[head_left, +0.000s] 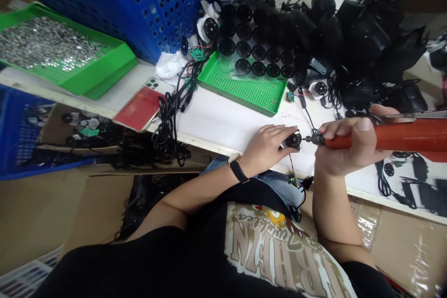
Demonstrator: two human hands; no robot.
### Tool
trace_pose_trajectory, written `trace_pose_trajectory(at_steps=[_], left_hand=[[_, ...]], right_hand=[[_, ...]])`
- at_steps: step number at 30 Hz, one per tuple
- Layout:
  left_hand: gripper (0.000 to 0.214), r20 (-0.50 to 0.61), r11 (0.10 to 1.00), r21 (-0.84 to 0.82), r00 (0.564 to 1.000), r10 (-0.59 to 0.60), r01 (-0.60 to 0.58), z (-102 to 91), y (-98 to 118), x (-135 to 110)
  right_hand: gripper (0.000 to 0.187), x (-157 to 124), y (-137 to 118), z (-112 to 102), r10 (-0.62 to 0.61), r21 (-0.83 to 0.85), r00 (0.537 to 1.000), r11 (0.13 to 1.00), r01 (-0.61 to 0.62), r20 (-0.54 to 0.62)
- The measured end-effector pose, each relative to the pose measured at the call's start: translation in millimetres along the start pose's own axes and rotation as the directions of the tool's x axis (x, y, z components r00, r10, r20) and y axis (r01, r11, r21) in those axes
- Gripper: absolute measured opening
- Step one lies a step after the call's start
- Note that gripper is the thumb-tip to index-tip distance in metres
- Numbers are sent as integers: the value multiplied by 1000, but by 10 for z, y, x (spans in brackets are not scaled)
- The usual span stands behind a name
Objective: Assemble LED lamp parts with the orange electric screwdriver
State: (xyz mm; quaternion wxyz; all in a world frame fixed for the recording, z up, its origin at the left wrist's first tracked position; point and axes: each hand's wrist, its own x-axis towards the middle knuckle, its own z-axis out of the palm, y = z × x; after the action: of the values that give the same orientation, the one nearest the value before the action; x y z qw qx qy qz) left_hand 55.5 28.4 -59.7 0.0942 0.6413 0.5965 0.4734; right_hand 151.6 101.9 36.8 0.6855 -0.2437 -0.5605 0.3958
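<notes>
My left hand grips a small round black motor part at the front of the white bench, thumb and fingers around its sides. From this part a thin red wire hangs down to a small circuit board beyond the bench edge. In my right hand is an orange electric screwdriver, lying nearly level. Its bit points left and meets the face of the black part, or nearly so; I cannot tell if it touches. Just behind stands a green perforated tray with a few small screws.
Several black round discs stand in rows behind the tray. At left are a green tray of metal pieces, a red phone, a black cable bundle and a blue crate. Black housings pile up at right.
</notes>
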Motion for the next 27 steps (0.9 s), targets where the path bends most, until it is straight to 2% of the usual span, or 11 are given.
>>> trace_pose_trajectory(at_steps=[7, 12, 17, 27], left_hand=[[52, -42, 1000, 2, 999, 0, 0, -7, 4, 17], [52, -29, 1000, 3, 1000, -2, 2, -31, 22, 36], [50, 18, 998, -30, 998, -56, 56, -42, 28, 31], [51, 54, 995, -67, 996, -70, 73, -58, 20, 23]], right_hand=[[17, -30, 21, 5, -5, 63, 1000, 998, 4, 20], [21, -60, 43, -7, -29, -11, 999, 999, 30, 24], [24, -84, 57, -30, -6, -105, 1000, 994, 8, 19], [21, -113, 56, -44, 23, 83, 994, 996, -32, 105]])
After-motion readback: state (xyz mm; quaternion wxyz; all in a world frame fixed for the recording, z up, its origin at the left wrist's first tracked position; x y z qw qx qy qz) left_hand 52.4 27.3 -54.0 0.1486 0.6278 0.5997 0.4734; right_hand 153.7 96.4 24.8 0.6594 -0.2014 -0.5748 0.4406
